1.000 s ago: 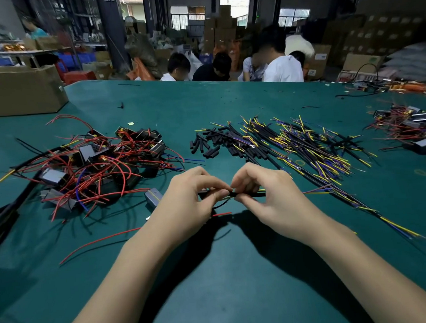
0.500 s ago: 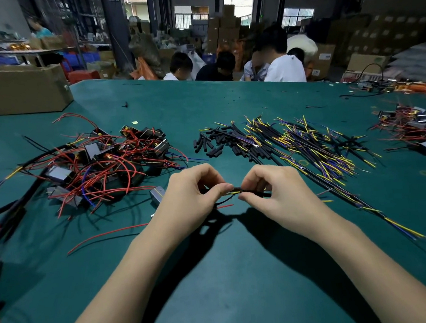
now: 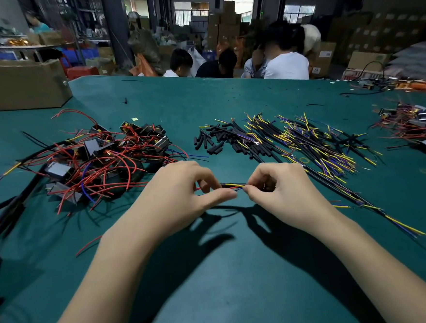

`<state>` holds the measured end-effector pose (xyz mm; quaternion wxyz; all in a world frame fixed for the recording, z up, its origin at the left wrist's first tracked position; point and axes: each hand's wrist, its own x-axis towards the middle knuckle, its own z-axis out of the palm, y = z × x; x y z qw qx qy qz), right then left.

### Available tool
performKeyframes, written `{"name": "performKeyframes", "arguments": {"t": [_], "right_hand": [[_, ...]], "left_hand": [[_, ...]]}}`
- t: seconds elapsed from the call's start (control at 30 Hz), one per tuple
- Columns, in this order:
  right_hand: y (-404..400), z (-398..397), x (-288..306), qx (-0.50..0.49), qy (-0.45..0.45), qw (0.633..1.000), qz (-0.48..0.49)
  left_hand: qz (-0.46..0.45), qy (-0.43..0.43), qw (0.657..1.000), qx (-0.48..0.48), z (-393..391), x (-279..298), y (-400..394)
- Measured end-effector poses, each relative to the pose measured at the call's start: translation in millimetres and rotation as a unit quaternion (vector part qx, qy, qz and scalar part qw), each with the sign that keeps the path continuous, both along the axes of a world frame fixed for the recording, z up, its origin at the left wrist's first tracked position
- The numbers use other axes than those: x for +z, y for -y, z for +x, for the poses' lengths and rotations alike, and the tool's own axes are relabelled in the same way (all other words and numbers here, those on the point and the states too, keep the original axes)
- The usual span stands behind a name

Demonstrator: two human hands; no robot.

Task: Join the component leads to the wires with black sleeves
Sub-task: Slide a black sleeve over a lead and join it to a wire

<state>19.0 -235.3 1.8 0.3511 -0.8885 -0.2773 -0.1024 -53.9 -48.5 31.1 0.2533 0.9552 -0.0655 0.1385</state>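
Above the green table (image 3: 240,273), my left hand (image 3: 179,196) pinches a thin red lead between thumb and fingers. My right hand (image 3: 279,189) pinches a black-sleeved wire (image 3: 231,185) whose yellow and blue ends show in the gap between the two hands. The lead tips meet there, nearly touching. The component at the red lead's other end is hidden behind my left hand. Loose black sleeves (image 3: 213,141) lie beyond the hands.
A tangle of dark components with red leads (image 3: 101,159) lies at the left. A heap of black wires with yellow and purple ends (image 3: 306,139) spreads to the right. More components (image 3: 416,124) sit at the far right, a cardboard box (image 3: 20,84) at the far left. People sit beyond the table's far edge.
My hands have drawn slightly apart, so the yellow, blue and red wire ends now show between them. The view has shifted a little.
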Motion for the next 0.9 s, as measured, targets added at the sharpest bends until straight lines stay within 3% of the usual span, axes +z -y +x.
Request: {"name": "performKeyframes", "arguments": {"t": [0.1,0.3,0.57,0.9], "right_hand": [[-0.9,-0.7,0.2,-0.007,-0.019,1.0,0.016],[-1.0,-1.7,1.9,-0.003,-0.057,0.997,0.044],[-3.9,-2.3,2.8,-0.006,-0.095,0.994,0.061],[-2.8,-2.6,4.8,0.022,-0.151,0.984,0.093]], "left_hand": [[0.062,-0.011,0.998,0.007,3.4,-5.9,-3.6],[0.055,-0.001,0.998,0.016,7.0,-12.1,-4.7],[-0.036,0.043,0.998,0.018,6.7,-16.9,8.7],[-0.016,0.094,0.994,0.061,8.0,-21.1,17.3]]}}
